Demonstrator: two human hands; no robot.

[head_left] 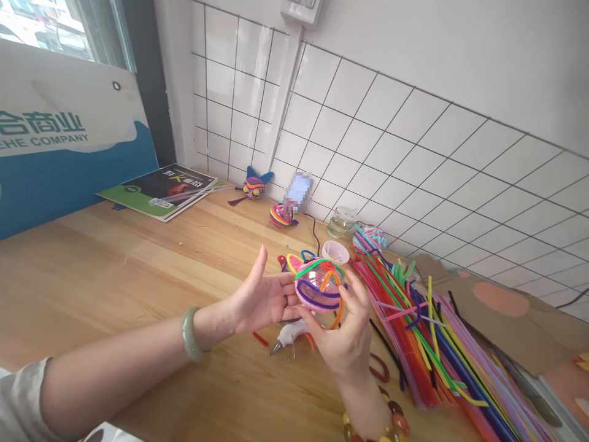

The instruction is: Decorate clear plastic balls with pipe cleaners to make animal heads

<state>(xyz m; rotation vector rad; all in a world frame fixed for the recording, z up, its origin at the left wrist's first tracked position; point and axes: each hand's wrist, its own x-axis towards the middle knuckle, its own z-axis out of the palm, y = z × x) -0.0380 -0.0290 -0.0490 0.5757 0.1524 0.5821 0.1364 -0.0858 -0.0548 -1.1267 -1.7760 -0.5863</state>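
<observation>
A clear plastic ball [319,284] wrapped with pink, purple, green and orange pipe cleaners is held above the table, with a pink-and-yellow ear shape on its left side. My right hand [343,331] grips it from the right between thumb and fingers. My left hand [262,298] is palm up with its thumb spread and fingers stretched out; their tips reach behind the ball and seem to touch it. Below the hands lies a white glue gun [292,333] with a metal nozzle, partly hidden. A short red pipe cleaner piece [260,339] lies beside it.
Bundles of coloured pipe cleaners [414,331] cover the right side. Along the wall stand a finished striped ornament [254,186], another ornament [280,215], a blurred phone [298,191], a glass jar [340,223] and a pink dish [335,252]. Books [161,191] lie back left.
</observation>
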